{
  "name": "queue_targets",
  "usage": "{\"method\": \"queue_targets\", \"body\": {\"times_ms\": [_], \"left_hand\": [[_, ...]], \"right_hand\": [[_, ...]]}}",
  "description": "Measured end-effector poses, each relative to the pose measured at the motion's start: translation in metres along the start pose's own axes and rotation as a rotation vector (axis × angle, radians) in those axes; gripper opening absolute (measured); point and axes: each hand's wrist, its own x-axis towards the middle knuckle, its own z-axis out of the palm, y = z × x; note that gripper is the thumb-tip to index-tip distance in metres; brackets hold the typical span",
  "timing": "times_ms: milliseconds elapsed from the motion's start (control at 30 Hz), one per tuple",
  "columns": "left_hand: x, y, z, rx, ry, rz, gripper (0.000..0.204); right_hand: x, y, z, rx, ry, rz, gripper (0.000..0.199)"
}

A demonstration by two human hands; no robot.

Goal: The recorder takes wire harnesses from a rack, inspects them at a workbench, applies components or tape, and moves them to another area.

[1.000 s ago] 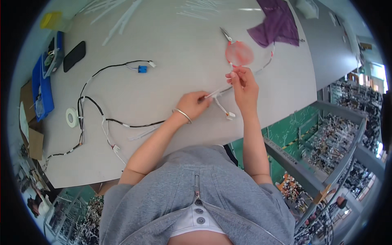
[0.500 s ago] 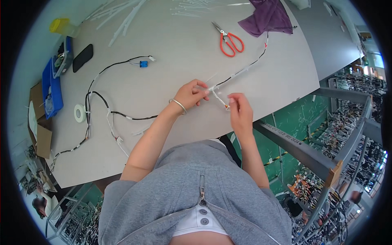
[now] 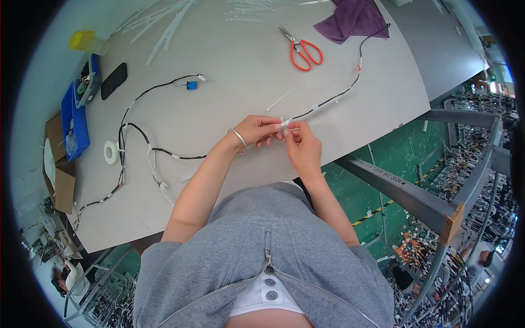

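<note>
Both hands have drawn together since a moment ago, meeting over the near part of the grey table [image 3: 350, 104], where they were a little apart before. The left hand [image 3: 257, 131], a thin bangle [image 3: 238, 140] on its wrist, pinches the end of a black-and-white wire harness [image 3: 333, 99] between thumb and fingertips. The right hand [image 3: 302, 147] is closed on the same end from the near side, its fingertips touching those of the left. From the hands the harness runs up and to the right across the table toward a purple cloth [image 3: 353, 21] at the far edge.

Orange-handled scissors [image 3: 302, 50] lie beyond the hands, just left of the cloth. A loose white cable tie [image 3: 279, 100] lies on the table just beyond the hands. A second black harness [image 3: 143, 148] loops well to the left of the hands, ending in a small blue connector [image 3: 191, 85]. Near that loop lies a roll of white tape [image 3: 111, 151]. Farther left stand a blue bin [image 3: 76, 117] and a black phone [image 3: 114, 81]. More white ties [image 3: 164, 22] are heaped at the table's far side.
</note>
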Motion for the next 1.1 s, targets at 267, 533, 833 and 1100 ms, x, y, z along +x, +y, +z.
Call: {"method": "queue_targets", "body": {"times_ms": [267,533,833,1100], "left_hand": [[-0.003,0.0,0.008,0.016,0.112,0.056,0.036],[-0.004,0.0,0.007,-0.041,0.142,0.043,0.034],[-0.007,0.007,0.013,-0.009,0.16,0.087,0.033],[-0.005,-0.005,0.025,0.06,0.238,0.225,0.029]], "right_hand": [[-0.002,0.019,-0.03,0.202,-0.284,-0.078,0.024],[0.008,0.015,-0.037,0.005,-0.247,-0.247,0.017],[0.017,0.028,-0.028,0.159,-0.181,-0.254,0.015],[0.048,0.005,-0.038,0.145,-0.404,0.024,0.057]]}}
